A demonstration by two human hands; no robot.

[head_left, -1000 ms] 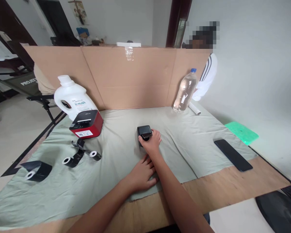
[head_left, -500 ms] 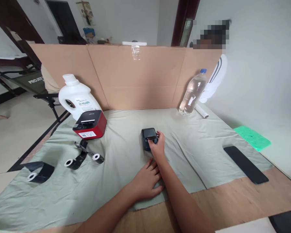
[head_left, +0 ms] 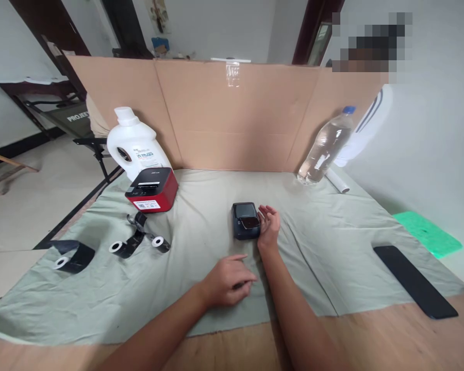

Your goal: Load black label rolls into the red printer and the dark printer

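A small dark device with a grey screen, like a portable label printer, rests on the cloth in the middle of the table. My right hand is at its right side, palm toward it and fingers loosely apart, holding nothing; whether it touches the casing I cannot tell. Nearer to me, my left hand hovers or rests over the cloth below the device. Its index finger is stretched out and the others are loosely bent, with a gap to the thumb and nothing visible in it.
At left are a red and black printer, a white jug and black ribbon rolls. A water bottle and white roll stand or lie at back right, a black phone-like slab at right. Cardboard lines the back, a person behind it.
My right hand has come off the top of the device to its right side, its fingers opening. My left hand has lifted from lying flat and its fingers have bent. The view has shifted slightly.
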